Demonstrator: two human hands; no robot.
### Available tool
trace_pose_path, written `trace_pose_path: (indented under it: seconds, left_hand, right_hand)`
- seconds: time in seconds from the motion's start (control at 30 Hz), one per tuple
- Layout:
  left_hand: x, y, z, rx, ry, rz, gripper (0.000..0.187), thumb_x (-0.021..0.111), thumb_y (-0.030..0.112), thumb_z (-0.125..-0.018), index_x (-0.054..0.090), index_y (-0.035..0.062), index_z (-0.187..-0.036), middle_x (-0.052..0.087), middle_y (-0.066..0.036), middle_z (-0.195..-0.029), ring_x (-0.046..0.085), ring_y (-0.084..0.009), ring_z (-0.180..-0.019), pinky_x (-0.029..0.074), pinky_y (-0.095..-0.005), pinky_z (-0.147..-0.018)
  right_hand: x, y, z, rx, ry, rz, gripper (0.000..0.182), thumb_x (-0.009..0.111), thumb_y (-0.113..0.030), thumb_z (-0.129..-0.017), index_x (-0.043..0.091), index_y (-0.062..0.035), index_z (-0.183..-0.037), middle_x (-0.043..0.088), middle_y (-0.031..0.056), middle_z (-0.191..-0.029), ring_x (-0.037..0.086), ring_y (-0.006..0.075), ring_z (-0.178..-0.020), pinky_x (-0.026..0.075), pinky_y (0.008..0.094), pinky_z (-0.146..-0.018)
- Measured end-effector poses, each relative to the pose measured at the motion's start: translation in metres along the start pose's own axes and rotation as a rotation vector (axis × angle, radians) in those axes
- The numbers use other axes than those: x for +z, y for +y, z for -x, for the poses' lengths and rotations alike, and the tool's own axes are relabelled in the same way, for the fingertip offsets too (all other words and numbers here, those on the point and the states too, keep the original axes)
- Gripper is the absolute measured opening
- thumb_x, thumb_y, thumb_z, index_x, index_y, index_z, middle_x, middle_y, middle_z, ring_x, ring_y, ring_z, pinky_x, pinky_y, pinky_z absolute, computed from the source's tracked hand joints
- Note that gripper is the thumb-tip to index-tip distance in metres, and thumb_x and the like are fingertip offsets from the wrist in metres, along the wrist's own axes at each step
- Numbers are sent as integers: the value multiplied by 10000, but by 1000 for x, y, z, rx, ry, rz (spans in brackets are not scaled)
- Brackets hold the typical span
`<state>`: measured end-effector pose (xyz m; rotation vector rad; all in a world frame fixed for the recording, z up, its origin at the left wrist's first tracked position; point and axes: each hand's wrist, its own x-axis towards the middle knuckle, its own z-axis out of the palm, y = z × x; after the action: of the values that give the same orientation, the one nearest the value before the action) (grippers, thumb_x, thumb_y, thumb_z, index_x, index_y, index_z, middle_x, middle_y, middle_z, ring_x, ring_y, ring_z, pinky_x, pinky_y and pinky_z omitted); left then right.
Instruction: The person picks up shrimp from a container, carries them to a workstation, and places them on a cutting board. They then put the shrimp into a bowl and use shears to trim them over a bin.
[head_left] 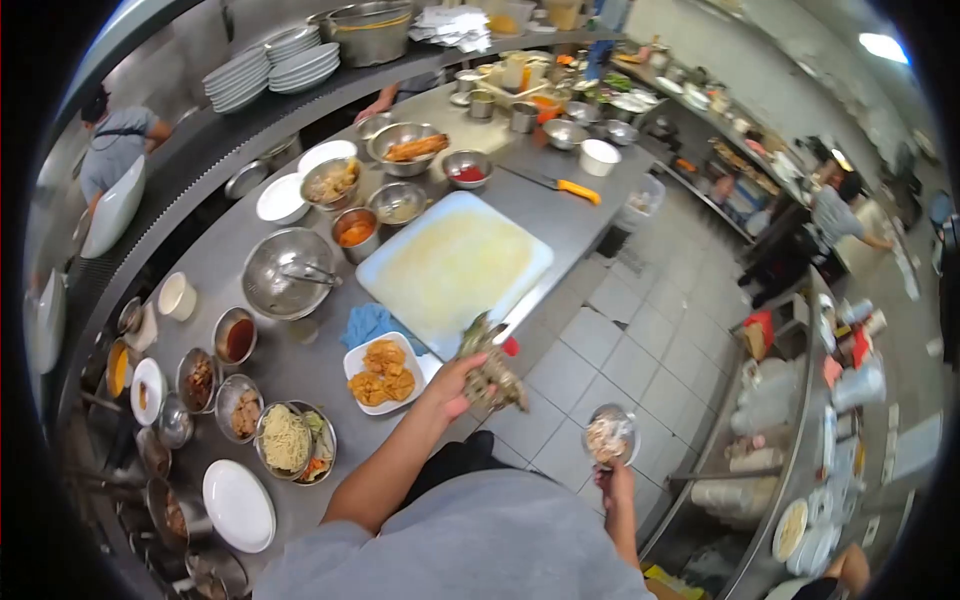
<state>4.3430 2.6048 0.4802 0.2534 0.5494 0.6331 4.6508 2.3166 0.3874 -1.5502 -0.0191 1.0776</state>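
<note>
My left hand (462,388) is closed around a mottled grey-brown, shellfish-like bundle (492,378), perhaps raw prawns; blur hides its exact kind. It hangs by the near corner of a white cutting board (455,262) with a yellowish stain. Just left of that hand, a square white dish (362,401) holds golden fried pieces (383,372). Out to the right, above the tiled floor, my right hand (617,486) grips a small bowl (631,440) with pale, pinkish bits in it.
A yellow-handled knife (560,187) lies beyond the board. Metal bowls (289,274) crowd the counter's left side, near a blue cloth (372,325). Stacked plates (303,66) stand on the shelf. One person (835,212) works at right, another (112,150) at far left.
</note>
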Motion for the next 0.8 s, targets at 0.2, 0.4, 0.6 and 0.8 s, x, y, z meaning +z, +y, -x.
trace_pose_path:
  seconds: [0.2, 0.4, 0.6, 0.8]
  left_hand:
    - [33, 82, -112, 225, 59, -122, 317, 647, 169, -924, 541, 49, -1197, 658, -113, -1073, 680, -253, -909, 580, -353, -657]
    - [25, 123, -172, 416, 291, -9, 322, 656, 169, -911, 590, 54, -1204, 668, -100, -1074, 679, -237, -934, 571, -370, -654]
    - [43, 128, -210, 692, 526, 164, 307, 641, 200, -912, 598, 65, -1184, 683, -71, -1038, 669, -214, -892, 544, -341, -620]
    - [93, 120, -256, 926, 730, 344, 281, 622, 185, -923, 601, 50, -1169, 681, -83, -1029, 673, -215, -866, 551, -332, -596]
  right_hand:
    - [82, -131, -145, 28, -65, -63, 286, 513, -212, -932, 535, -85, -1187, 628, 78, -807, 542, 146, -572, 417, 258, -467]
    - [242, -273, -332, -155, -310, 117, 297, 522, -153, -928, 513, -87, -1218, 623, 64, -782, 552, 130, -554, 411, 235, -435]
    - [462, -398, -488, -185, -730, 297, 210, 502, -182, -955, 545, -26, -1089, 636, 79, -737, 546, 118, -516, 439, 259, -450]
    - [657, -425, -583, -15, -816, 605, 228, 532, -274, -957, 579, -53, -980, 656, 66, -739, 562, 123, -531, 463, 277, -446]
